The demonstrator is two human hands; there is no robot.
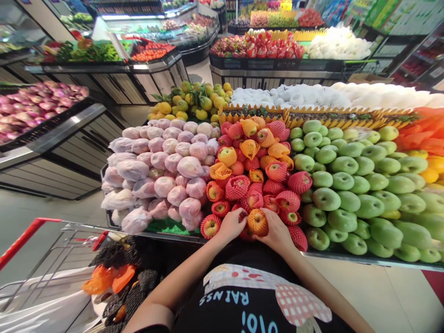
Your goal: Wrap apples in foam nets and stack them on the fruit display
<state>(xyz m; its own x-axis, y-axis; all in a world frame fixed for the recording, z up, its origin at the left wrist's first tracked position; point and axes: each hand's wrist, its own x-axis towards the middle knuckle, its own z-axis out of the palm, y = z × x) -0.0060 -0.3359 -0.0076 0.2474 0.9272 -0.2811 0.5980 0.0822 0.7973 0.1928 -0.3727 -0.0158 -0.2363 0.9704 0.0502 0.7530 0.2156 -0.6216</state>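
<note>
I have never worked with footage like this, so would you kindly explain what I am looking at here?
This is one picture from a camera worn on a person's head, looking down at their own bare hands; there is no machine. They stand at a shop's fruit stand. The right hand holds an apple in an orange net; the left hand rests on red-netted apples beside it. Pink wrapped fruit lies to the left, green apples to the right. A trolley stands at lower left.

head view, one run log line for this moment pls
left hand: on red-netted apples | right hand: holds orange-netted apple | beside: green apples
</note>
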